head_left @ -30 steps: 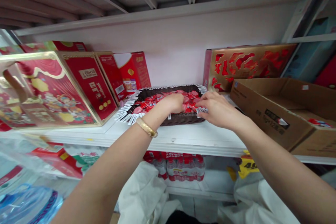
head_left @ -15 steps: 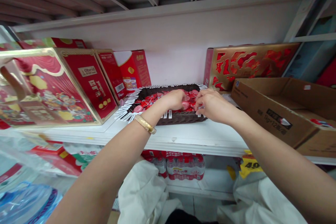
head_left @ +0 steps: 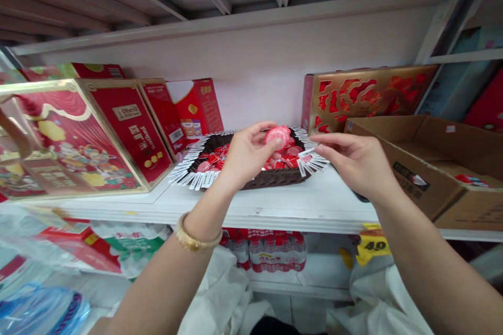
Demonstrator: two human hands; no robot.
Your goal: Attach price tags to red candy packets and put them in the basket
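My left hand (head_left: 249,154) is closed around a round pink wrapped candy (head_left: 277,137), raised just above a dark woven basket (head_left: 271,178). Red and pink wrapped candies (head_left: 220,156) fill the basket. White paper label strips (head_left: 200,179) with print on them fringe its rim. At the basket's right side, thumb and fingers of my right hand (head_left: 356,159) pinch the end of one white label strip (head_left: 307,152). A gold bracelet (head_left: 196,235) circles my left wrist.
The basket stands on a white shelf (head_left: 259,210). Red and gold gift boxes (head_left: 118,136) flank it on the left. On the right are a gold-red box (head_left: 365,97) and an open cardboard carton (head_left: 416,183). Packed bottles (head_left: 277,254) sit below; another shelf hangs overhead.
My left hand has come up out of the basket with the pink candy. My right hand has moved right, away from the candies, and now pinches a label strip.
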